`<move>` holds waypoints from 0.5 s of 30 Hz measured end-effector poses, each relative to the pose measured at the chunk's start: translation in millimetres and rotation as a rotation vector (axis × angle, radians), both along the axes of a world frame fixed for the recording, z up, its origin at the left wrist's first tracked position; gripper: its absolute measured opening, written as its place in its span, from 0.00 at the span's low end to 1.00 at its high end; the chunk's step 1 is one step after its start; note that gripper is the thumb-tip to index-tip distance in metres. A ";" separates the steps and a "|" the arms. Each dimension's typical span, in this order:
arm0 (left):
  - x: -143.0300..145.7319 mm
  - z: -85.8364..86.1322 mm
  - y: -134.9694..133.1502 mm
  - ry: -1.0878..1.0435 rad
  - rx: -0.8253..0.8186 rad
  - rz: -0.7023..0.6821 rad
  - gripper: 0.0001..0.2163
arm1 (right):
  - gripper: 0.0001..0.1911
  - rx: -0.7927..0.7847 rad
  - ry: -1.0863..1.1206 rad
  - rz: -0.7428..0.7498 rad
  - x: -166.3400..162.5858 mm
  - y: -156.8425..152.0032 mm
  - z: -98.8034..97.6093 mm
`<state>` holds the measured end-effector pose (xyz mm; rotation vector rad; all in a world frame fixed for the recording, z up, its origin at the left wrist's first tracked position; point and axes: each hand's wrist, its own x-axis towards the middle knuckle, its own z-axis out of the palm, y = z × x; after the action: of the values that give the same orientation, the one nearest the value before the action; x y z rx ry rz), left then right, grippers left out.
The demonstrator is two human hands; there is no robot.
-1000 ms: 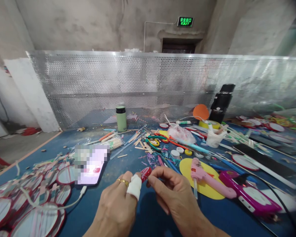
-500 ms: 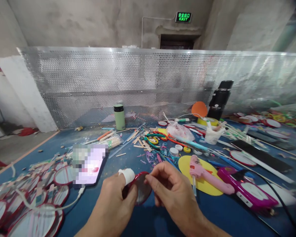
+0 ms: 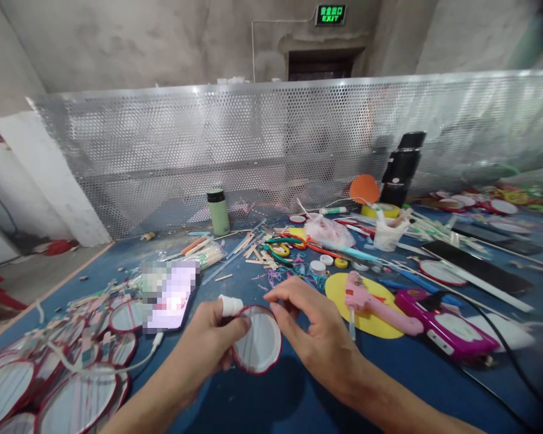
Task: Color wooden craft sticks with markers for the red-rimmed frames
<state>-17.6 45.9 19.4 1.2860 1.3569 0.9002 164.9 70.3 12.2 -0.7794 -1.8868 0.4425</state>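
A small round disc with a red rim and a pale, faintly striped face is gripped at its left edge by my left hand. The thumb lies over the rim, and a white wrapping covers one fingertip. At the disc's upper right edge is my right hand, thumb and index fingertip drawn close together; anything between them is too small to make out. Beyond the right hand a pink glue gun rests on a yellow oval sheet.
Many red-rimmed discs pile up at left beside a phone on a cable. A purple device with a black cord lies at right. Scissors, sticks, a green bottle and a black flask stand before a perforated metal screen.
The disc has turned from a slanted angle to face me more fully. My left hand has shifted slightly left, and the right fingers have moved up to the disc's edge. The view has tilted slightly.
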 end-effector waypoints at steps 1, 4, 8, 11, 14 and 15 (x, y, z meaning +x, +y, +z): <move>0.5 0.2 -1.3 -0.009 -0.021 -0.007 0.12 | 0.08 -0.011 -0.009 0.024 0.1 0.8 0.0; 0.9 0.1 -3.1 -0.011 -0.073 -0.059 0.12 | 0.10 -0.143 -0.079 0.100 -0.6 1.9 2.0; -1.3 -1.7 1.0 0.068 -0.029 -0.111 0.14 | 0.09 -0.263 -0.133 0.084 0.4 5.3 5.1; -5.3 -5.3 7.0 0.130 0.047 -0.097 0.13 | 0.09 -0.211 -0.071 -0.077 10.3 14.5 11.1; -10.5 -10.3 12.1 0.166 0.101 -0.102 0.12 | 0.09 -0.101 -0.086 -0.252 28.9 27.4 24.7; -12.2 -11.9 13.4 0.168 0.122 -0.103 0.12 | 0.10 -0.071 -0.120 -0.297 35.6 31.1 30.1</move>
<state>-29.7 59.3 7.5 1.5398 1.3674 0.8294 200.5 101.4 42.3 -1.1358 -1.8327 0.2812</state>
